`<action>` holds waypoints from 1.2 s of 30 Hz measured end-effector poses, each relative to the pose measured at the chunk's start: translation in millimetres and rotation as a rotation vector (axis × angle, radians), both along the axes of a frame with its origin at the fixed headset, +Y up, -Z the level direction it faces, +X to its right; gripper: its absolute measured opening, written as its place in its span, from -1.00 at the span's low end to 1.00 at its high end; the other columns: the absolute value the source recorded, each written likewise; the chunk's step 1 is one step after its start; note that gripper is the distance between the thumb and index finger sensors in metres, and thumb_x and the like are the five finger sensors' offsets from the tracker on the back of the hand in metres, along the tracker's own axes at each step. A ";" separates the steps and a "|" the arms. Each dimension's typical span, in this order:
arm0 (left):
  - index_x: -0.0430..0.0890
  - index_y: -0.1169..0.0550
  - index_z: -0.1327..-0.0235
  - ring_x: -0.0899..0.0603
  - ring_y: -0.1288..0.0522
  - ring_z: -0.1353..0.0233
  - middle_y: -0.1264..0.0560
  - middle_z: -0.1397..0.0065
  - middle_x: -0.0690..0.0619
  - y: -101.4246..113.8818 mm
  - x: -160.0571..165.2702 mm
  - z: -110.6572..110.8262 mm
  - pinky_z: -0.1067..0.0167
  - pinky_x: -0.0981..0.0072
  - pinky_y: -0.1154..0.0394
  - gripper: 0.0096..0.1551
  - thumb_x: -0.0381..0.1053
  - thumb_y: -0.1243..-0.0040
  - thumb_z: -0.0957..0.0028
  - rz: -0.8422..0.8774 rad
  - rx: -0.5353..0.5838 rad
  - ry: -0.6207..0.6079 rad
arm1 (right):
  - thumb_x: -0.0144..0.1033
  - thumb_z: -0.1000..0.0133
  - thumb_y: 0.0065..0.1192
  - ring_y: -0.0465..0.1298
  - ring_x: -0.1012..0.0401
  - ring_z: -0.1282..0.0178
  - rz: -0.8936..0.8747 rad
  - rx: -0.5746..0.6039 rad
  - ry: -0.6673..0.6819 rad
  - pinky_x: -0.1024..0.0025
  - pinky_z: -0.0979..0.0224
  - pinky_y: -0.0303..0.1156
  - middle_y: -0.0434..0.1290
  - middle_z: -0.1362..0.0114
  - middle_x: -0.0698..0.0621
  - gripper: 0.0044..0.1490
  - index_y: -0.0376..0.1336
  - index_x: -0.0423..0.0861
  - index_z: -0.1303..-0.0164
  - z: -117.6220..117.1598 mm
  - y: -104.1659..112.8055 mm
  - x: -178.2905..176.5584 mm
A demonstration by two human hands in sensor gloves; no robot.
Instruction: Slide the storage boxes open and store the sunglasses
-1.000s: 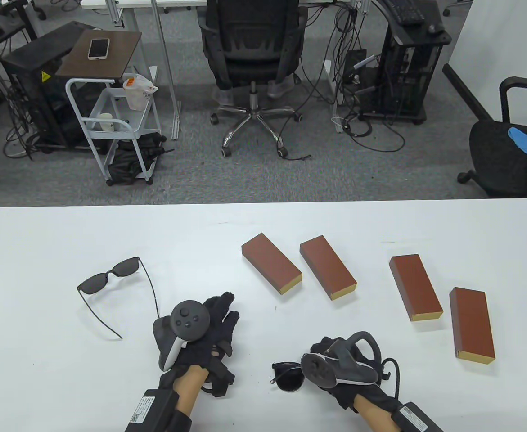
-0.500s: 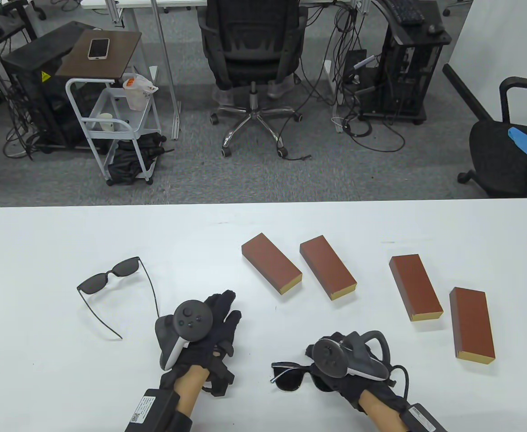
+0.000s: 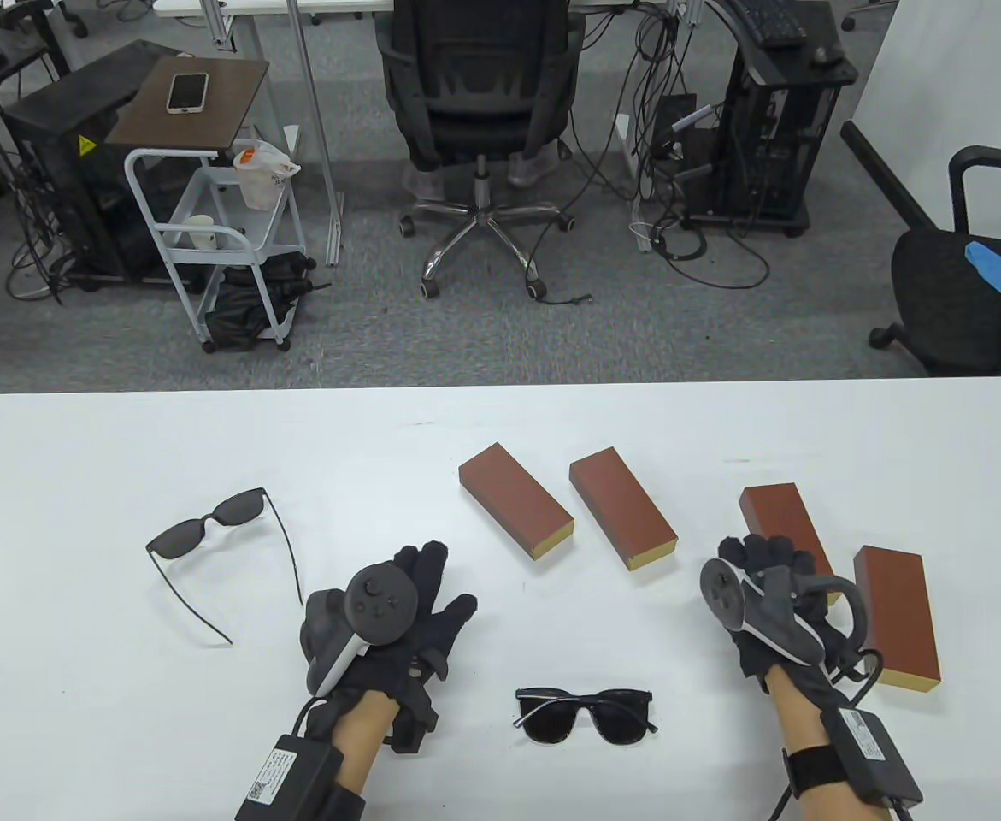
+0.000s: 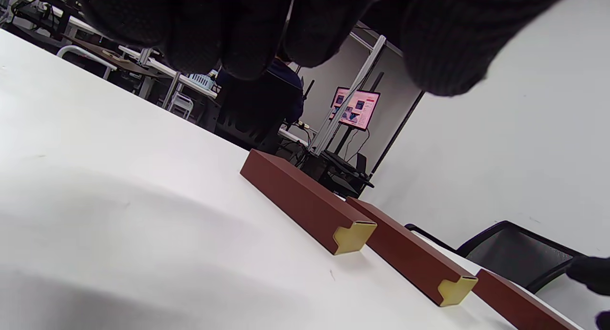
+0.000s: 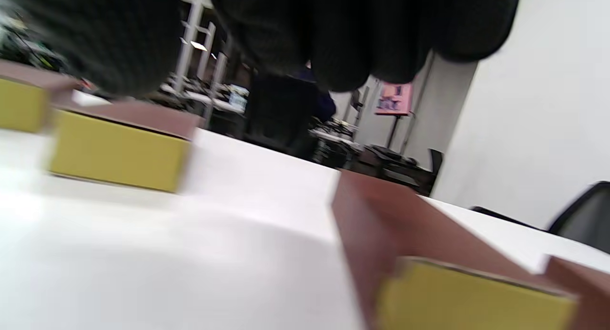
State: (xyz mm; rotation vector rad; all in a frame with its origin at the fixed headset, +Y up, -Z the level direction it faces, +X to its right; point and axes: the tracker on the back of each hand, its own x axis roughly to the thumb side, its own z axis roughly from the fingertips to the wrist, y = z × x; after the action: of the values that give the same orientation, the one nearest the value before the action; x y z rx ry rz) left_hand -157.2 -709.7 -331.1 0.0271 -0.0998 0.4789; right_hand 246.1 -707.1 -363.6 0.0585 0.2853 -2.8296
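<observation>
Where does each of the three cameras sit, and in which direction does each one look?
Table view: high above the near edge, looking down at the white table and the office behind; the left hand and right hand show.
Left wrist view: low by the tabletop, looking along it at the storage boxes; gloved fingers hang from the top.
Right wrist view: low and blurred, close to one box end; fingers at the top.
Shared: all three show the storage boxes.

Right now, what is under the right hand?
The right hand hovers over the near end of the third storage box, hiding that end. Contact cannot be told. The folded sunglasses lie uncovered on the table.
</observation>
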 end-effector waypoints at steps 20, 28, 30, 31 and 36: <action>0.09 -0.44 -0.50 -0.35 -0.36 -0.54 -0.39 -0.60 -0.08 -10.5 -7.6 -1.6 -0.35 -0.30 -0.34 -0.12 0.40 -0.25 0.11 -0.119 -0.014 0.052 | 0.48 0.37 0.23 0.12 -0.12 -0.59 -0.147 -0.314 -0.425 -0.13 -0.55 0.13 0.19 -0.57 -0.07 0.14 0.01 0.19 -0.38 -47.5 -42.3 69.3; 0.10 -0.46 -0.48 -0.35 -0.38 -0.52 -0.41 -0.58 -0.07 -11.9 -8.5 -1.7 -0.34 -0.29 -0.35 -0.14 0.39 -0.25 0.12 -0.087 -0.001 0.044 | 0.32 0.26 0.25 0.23 -0.18 -0.46 -0.200 -0.288 -0.414 -0.12 -0.51 0.18 0.26 -0.45 -0.22 0.06 0.00 0.08 -0.37 -53.7 -48.0 65.9; 0.10 -0.46 -0.48 -0.34 -0.38 -0.52 -0.41 -0.58 -0.07 -10.3 -9.7 -1.3 -0.33 -0.29 -0.35 -0.15 0.40 -0.25 0.11 -0.071 0.004 0.042 | 0.31 0.26 0.27 0.27 -0.18 -0.41 -0.204 -0.234 -0.409 -0.13 -0.48 0.21 0.29 -0.40 -0.24 0.05 0.03 0.07 -0.37 -52.5 -47.9 63.7; 0.10 -0.46 -0.48 -0.34 -0.38 -0.52 -0.41 -0.58 -0.07 -9.3 -10.4 -1.1 -0.34 -0.29 -0.35 -0.15 0.39 -0.25 0.11 -0.043 0.004 0.036 | 0.30 0.26 0.28 0.27 -0.18 -0.41 -0.202 -0.206 -0.407 -0.13 -0.47 0.21 0.28 -0.40 -0.25 0.04 0.03 0.08 -0.37 -51.8 -48.2 62.8; 0.10 -0.46 -0.47 -0.34 -0.39 -0.51 -0.42 -0.57 -0.06 -5.1 -10.0 0.1 -0.33 -0.28 -0.35 -0.14 0.39 -0.26 0.12 -0.017 0.030 0.027 | 0.29 0.25 0.26 0.27 -0.16 -0.40 -0.255 -0.092 -0.396 -0.11 -0.47 0.22 0.26 -0.41 -0.24 0.03 0.02 0.07 -0.36 -44.2 -36.2 66.0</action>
State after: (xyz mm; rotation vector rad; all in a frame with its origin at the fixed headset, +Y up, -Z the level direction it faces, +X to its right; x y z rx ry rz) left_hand -167.2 -714.8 -331.0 0.0619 -0.0807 0.4604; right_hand 312.1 -743.3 -407.8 0.6694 0.0606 -2.9868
